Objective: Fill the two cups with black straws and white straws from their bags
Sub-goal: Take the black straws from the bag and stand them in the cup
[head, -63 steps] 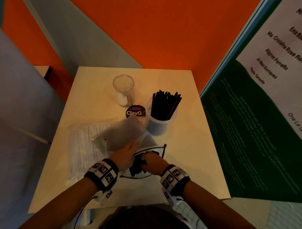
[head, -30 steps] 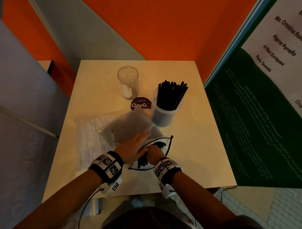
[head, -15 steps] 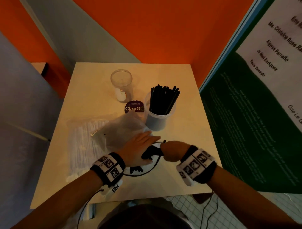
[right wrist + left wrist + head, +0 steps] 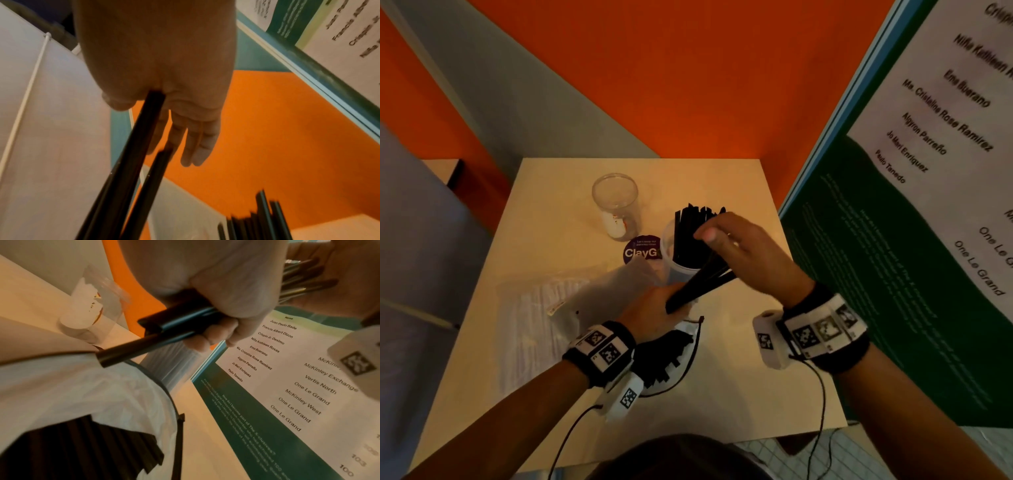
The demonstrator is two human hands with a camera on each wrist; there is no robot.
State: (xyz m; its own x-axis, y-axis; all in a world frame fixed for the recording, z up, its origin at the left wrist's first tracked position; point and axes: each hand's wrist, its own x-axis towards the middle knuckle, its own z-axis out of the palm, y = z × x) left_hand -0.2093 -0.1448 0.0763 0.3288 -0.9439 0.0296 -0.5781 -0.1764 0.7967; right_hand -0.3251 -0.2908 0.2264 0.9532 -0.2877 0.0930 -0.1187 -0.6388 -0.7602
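**Black bundle tilted, cup just behind it**

Right hand (image 4: 743, 250) pinches a bundle of thin black plastic straws (image 4: 698, 284), long axis slanting down toward the left hand (image 4: 654, 308), which grips its lower end. The translucent cup of black straws (image 4: 671, 263) stands just beyond, mid-table. The clear empty cup (image 4: 616, 205) sits nearer the beige table's (image 4: 756, 377) far edge. Orange wall behind.

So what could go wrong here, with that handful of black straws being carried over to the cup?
The bunch of black straws is fanned out between the right hand and left hand, so one could slip out onto the table. The straw cup already looks crowded; pushing more in might tip it. The open bag lies near the table's front edge and could be nudged off.
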